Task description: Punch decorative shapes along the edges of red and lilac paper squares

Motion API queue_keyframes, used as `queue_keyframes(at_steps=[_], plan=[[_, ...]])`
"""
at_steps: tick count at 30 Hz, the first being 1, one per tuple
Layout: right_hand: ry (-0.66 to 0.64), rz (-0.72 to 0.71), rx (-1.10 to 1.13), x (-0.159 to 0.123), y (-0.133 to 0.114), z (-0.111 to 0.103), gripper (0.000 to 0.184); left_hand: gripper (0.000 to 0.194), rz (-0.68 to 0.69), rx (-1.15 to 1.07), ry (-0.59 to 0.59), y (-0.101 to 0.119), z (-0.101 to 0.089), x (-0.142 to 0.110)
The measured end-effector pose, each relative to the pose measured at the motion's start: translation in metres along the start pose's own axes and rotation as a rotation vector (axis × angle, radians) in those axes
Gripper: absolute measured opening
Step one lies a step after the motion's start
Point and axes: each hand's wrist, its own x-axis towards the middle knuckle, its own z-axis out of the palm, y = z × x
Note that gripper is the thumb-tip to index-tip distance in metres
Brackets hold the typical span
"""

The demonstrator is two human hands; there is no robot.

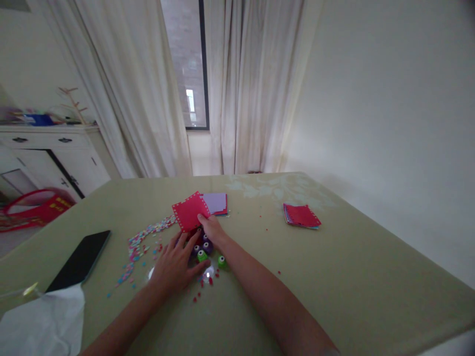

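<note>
My right hand [212, 228] pinches the lower right corner of a square red paper [190, 211] between thumb and fingers. Small holes run along the edges of this sheet, and it is raised at a tilt. Below it, my left hand [177, 262] rests with spread fingers over a cluster of small purple pieces [206, 245] with white eye-like tops. A green piece [202, 255] of the same kind lies by its fingers, and another green one [221, 261] sits under my right forearm. My left fingertips partly hide the cluster. Red paper bits [211, 281] lie around a shiny clear piece [209, 273].
Behind the red sheet lies a stack of lilac and red papers [217, 202]. Another paper stack [301, 215] is at the right. Coloured confetti [139, 242] curves across the left. A black phone [79, 259] and a white tissue [44, 321] occupy the tablecloth's left side [245, 316].
</note>
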Motion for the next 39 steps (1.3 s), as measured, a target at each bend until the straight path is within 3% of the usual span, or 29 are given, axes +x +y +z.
queue_keyframes(at_steps=[3, 5, 7, 10, 14, 18, 27, 33, 39], plan=[[0.033, -0.023, 0.017, 0.003, 0.000, 0.015, 0.033, 0.076, -0.002, 0.037, 0.046, -0.020, -0.003, -0.011], [0.082, -0.051, 0.019, 0.005, -0.007, 0.008, 0.033, 0.078, 0.027, 0.062, 0.148, -0.019, -0.005, -0.019], [0.162, -0.082, 0.008, 0.006, -0.016, -0.015, 0.033, 0.081, 0.164, 0.059, 0.199, -0.006, -0.007, -0.025], [0.312, -0.123, -0.017, 0.005, -0.032, -0.068, 0.035, 0.073, 0.360, 0.014, 0.173, 0.033, -0.007, -0.024], [0.473, -0.136, -0.028, -0.010, -0.041, -0.134, 0.038, 0.054, 0.388, 0.025, 0.117, 0.073, 0.002, 0.001], [0.509, -0.128, 0.008, -0.030, -0.037, -0.165, 0.042, 0.045, 0.299, 0.106, 0.060, 0.070, 0.011, 0.026], [0.457, -0.100, -0.016, -0.039, -0.037, -0.161, 0.047, 0.043, 0.187, 0.187, 0.064, 0.028, 0.003, 0.027], [0.441, -0.141, -0.108, -0.044, -0.038, -0.158, 0.049, 0.044, 0.289, 0.151, 0.152, 0.022, -0.005, 0.013], [0.310, -0.160, -0.159, -0.047, -0.039, -0.122, 0.046, 0.046, 0.187, 0.241, 0.135, 0.003, -0.004, 0.013]])
